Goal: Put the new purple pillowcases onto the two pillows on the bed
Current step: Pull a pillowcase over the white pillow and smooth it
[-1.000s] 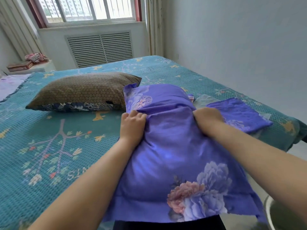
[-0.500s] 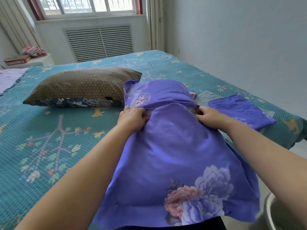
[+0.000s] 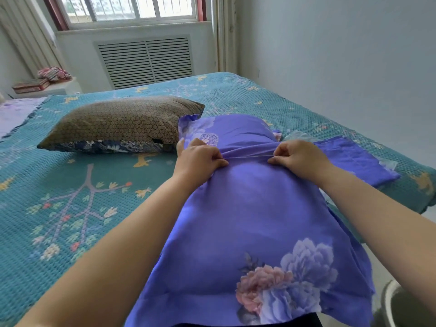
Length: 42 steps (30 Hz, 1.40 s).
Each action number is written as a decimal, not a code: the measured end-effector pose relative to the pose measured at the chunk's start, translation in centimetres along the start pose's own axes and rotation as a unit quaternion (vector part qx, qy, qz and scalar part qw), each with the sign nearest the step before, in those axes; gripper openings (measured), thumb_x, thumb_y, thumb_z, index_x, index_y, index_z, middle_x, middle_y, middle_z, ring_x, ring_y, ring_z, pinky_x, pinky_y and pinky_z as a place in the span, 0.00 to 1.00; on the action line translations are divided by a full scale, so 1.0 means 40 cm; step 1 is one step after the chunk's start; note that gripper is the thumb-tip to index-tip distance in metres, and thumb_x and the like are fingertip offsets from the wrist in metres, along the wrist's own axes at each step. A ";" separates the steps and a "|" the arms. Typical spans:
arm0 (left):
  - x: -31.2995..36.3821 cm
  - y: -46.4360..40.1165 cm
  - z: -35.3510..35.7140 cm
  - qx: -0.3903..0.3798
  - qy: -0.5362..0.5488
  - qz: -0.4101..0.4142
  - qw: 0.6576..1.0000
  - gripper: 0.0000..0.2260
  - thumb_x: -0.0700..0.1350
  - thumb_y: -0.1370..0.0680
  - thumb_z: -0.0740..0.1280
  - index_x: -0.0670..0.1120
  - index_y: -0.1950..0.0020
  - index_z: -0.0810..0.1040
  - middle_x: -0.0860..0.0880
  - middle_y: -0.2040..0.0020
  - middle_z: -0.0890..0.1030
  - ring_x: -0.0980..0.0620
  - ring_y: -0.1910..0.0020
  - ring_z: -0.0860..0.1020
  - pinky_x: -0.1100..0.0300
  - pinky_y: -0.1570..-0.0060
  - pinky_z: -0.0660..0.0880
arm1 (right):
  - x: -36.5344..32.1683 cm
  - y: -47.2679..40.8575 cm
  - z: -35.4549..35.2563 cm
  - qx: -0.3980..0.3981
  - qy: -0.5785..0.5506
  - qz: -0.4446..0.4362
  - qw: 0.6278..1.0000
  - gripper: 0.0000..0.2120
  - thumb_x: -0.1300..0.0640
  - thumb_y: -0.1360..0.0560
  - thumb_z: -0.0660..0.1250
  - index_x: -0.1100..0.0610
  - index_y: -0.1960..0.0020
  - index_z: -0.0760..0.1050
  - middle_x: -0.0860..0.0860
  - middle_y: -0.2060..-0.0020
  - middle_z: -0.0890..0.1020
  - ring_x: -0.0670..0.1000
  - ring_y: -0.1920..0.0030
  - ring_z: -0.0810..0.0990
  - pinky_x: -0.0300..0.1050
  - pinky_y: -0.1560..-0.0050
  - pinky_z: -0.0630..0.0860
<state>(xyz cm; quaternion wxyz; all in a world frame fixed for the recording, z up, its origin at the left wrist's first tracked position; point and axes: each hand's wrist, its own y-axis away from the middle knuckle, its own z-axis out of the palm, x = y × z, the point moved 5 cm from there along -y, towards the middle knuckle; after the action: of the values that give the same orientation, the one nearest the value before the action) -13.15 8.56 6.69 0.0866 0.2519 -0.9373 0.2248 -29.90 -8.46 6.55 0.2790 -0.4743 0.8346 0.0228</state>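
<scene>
While both hands pinch the open hem, the first pillow point(image 3: 247, 220) lies lengthwise from the person's body out to the hands, already inside the purple case point(image 3: 238, 263), whose flower print sits nearest the body.

The left hand point(image 3: 200, 159) has its fingers curled and nips the hem between thumb and fingertips. The right hand point(image 3: 299, 159), just beside it across a short gap, grips the same hem in the same way. Between the two hands the hem is drawn into a taut, gathered line.

Directly beyond the hands, the far end of the pillow shows under the case's inner flap point(image 3: 226, 131). Judged step: closing the envelope opening over that end.

Risks from this position:
- Uneven pull between the hands may skew the hem and leave a pillow corner exposed.
- Hard tension on the thin fabric may strain the seam.
- Releasing one hand early may let the hem slip back off the flap.
- The near end overhangs the bed point(image 3: 70, 208) edge; a strong forward push may shift the pillow.

Right of the right hand, the second case point(image 3: 354, 159) lies folded flat on the bed. Left of the left hand and slightly beyond it, the second pillow point(image 3: 118, 121) rests in its brown cover, not yet changed. Roughly half the task remains.
</scene>
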 end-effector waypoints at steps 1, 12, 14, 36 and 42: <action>0.003 0.014 0.009 -0.004 -0.045 0.023 0.999 0.10 0.58 0.26 0.66 0.54 0.54 0.82 0.54 0.55 0.80 0.56 0.38 0.68 0.45 0.30 0.42 | 0.002 0.009 -0.003 0.025 0.136 -0.009 0.990 0.10 0.48 0.26 0.69 0.54 0.56 0.79 0.53 0.59 0.83 0.53 0.55 0.80 0.45 0.50 0.66; -0.063 0.061 0.062 0.033 -0.222 0.003 0.974 0.08 0.48 0.22 0.63 0.47 0.54 0.78 0.50 0.50 0.81 0.45 0.39 0.73 0.31 0.32 0.47 | 0.029 0.048 0.007 0.134 0.395 0.033 0.908 0.03 0.63 0.34 0.72 0.61 0.63 0.78 0.59 0.69 0.81 0.58 0.67 0.81 0.49 0.59 0.73; -0.056 0.064 0.072 0.040 -0.224 -0.015 0.974 0.08 0.49 0.22 0.61 0.47 0.51 0.77 0.49 0.49 0.80 0.44 0.41 0.72 0.32 0.33 0.49 | 0.051 0.053 0.035 0.076 0.373 0.054 0.923 0.08 0.54 0.27 0.68 0.60 0.56 0.79 0.58 0.61 0.83 0.58 0.61 0.83 0.47 0.57 0.71; -0.074 0.080 0.078 -0.025 -0.063 -0.184 0.981 0.23 0.48 0.25 0.63 0.51 0.31 0.64 0.45 0.35 0.69 0.42 0.36 0.66 0.48 0.41 0.64 | -0.019 0.096 0.037 0.154 0.253 0.063 0.953 0.21 0.50 0.29 0.70 0.63 0.45 0.70 0.62 0.48 0.76 0.63 0.49 0.76 0.54 0.55 0.72; -0.060 0.099 0.032 0.158 0.054 -0.175 0.970 0.08 0.43 0.24 0.56 0.43 0.53 0.73 0.42 0.53 0.79 0.40 0.51 0.75 0.50 0.52 0.66 | 0.003 0.021 0.070 0.073 0.182 0.129 0.972 0.21 0.49 0.25 0.64 0.54 0.36 0.68 0.58 0.38 0.69 0.61 0.38 0.68 0.54 0.41 0.67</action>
<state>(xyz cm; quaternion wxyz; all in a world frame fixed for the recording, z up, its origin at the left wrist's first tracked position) -13.19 12.05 3.40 0.1346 0.4101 -0.8250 0.3649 -29.37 -7.23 3.93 0.1514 -0.3369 0.9250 -0.0893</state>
